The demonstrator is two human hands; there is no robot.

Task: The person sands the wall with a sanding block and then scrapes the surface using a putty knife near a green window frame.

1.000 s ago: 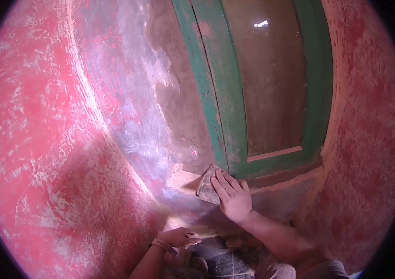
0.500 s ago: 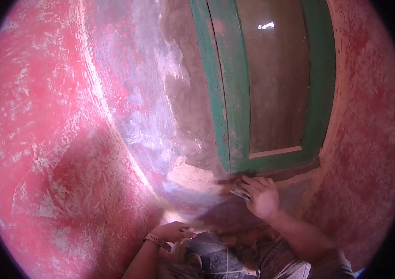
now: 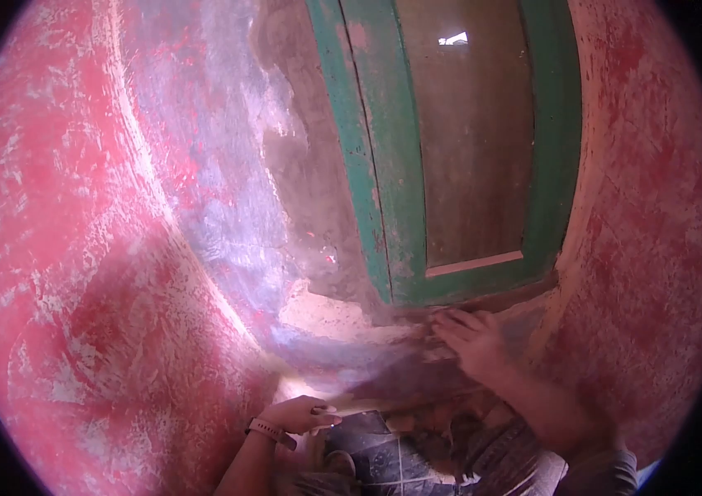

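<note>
My right hand (image 3: 475, 343) presses against the wall strip just below the green wooden window frame (image 3: 466, 288), its fingers pointing up and left. Slightly blurred under the fingers is a thin flat piece that looks like folded sandpaper (image 3: 440, 354). Beside it runs a bare, pale patch of plaster (image 3: 322, 316). Low down on the left, my left hand (image 3: 297, 413), with a pink band (image 3: 266, 430) at the wrist, has its fingers curled near the wall's bottom corner. Whatever it may hold is too small to tell.
A red wall (image 3: 61, 273) with worn whitish streaks curves up on the left, and another red wall (image 3: 648, 273) stands on the right. Brown filler (image 3: 309, 190) covers the wall beside the frame. Dark tiles (image 3: 375, 455) show below, close to my legs.
The window and walls have shifted left in view. My right hand has slid slightly right along the wall relative to the frame, and the folded piece shows less. The left hand stays curled.
</note>
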